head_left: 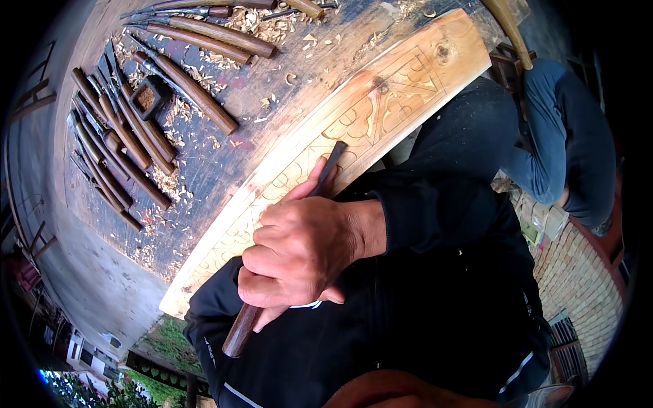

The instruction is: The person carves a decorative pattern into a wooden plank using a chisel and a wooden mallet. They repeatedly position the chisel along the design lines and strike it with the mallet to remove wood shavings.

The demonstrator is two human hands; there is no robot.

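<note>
- Nearest, one bare hand (299, 255), its forearm entering from 3 o'clock, is wrapped tightly round a carving chisel (282, 255); I cannot tell which of the person's hands it is. No other hand shows.
- The chisel's long axis runs from its wooden butt at 7 o'clock to its dark blade at 1 o'clock, the tip resting on a pale carved plank (367, 115), apparently to steer the cut.
- Beyond, on the dark workbench (224, 163), spare chisels (122, 143) lie side by side at 10 o'clock among wood shavings (177, 112), within reach.
</note>
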